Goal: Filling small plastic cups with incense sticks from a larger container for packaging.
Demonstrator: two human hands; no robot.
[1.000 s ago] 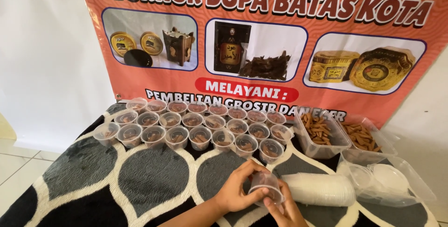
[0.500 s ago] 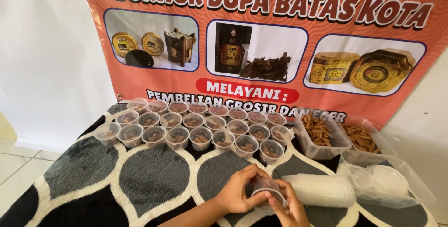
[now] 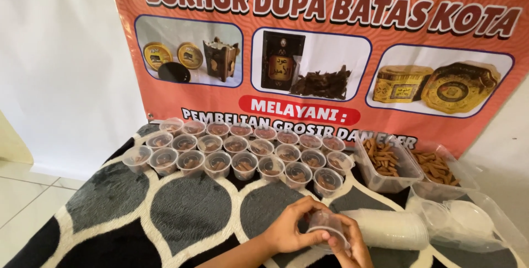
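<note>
Behind both hands, rows of filled cups (image 3: 242, 155), lid stack (image 3: 388, 228) just right, fingers (image 3: 308, 206) clamped on clear cup (image 3: 326, 229)

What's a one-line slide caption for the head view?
Both hands, left hand and right hand, hold a small clear cup over a patterned rug, near rows of filled cups.

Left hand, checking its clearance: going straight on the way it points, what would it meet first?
The left hand points right, so probably the sleeve of stacked lids beyond its small clear cup; depth unclear.
</note>
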